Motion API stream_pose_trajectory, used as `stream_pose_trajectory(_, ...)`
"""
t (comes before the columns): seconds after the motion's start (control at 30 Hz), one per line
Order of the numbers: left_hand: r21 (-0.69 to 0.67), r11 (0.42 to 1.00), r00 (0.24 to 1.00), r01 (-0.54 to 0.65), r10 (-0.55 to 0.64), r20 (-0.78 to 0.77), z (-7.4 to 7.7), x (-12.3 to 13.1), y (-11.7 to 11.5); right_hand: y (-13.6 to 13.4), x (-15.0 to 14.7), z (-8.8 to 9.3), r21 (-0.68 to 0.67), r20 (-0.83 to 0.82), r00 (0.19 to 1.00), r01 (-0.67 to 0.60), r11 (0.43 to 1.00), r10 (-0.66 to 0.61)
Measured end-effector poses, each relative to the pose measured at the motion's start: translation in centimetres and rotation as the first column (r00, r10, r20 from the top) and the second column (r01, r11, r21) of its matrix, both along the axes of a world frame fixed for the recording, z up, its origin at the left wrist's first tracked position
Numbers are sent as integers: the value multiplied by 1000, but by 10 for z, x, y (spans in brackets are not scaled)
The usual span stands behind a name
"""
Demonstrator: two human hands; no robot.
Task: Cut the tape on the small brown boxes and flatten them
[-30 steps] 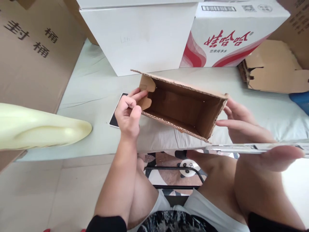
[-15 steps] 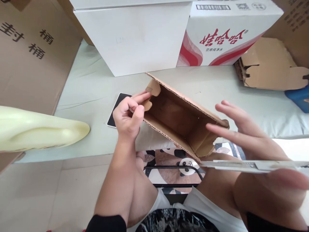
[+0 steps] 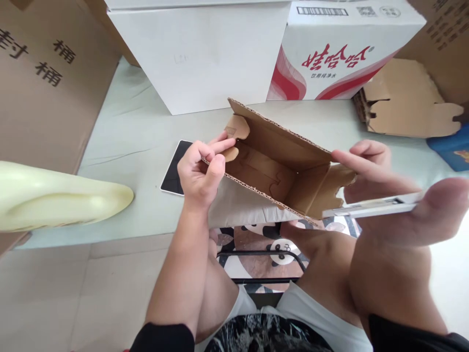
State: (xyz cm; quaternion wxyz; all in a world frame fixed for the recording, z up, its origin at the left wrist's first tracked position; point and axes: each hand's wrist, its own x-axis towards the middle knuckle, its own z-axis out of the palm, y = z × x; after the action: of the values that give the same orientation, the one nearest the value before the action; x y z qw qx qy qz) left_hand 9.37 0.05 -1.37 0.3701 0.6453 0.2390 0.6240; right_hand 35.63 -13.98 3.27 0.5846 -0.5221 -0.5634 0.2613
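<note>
A small cardboard box [image 3: 262,168], open side towards me, is tilted in the air above the front of the pale green surface. My left hand [image 3: 201,168] pinches its left end, fingers by the notched flaps and thumb outside the near wall. In my right hand [image 3: 388,195] lies a slim white utility knife [image 3: 373,209], gripped under the thumb, its tip close to the box's near right corner. The index finger of that hand touches the far wall near the right end. Nothing lies inside the box.
A black-screened tablet or phone [image 3: 175,168] lies behind my left hand. At the back stand a white box [image 3: 205,58] and a red-and-white carton [image 3: 337,58]. Flattened cardboard [image 3: 406,107] sits right, by a blue object [image 3: 450,149]. A pale yellow-green rounded thing [image 3: 66,198] juts in from the left.
The box has shifted slightly right and its opening faces me more. My right hand has come up to its right end, and the knife has swung to a slant.
</note>
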Motion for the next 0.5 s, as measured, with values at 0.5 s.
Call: stream_pose_trajectory(0.5,-6,998,998,-56,56,-31,-1,0,-2,-15,-20,12,-21,-172,968,-189,982,183)
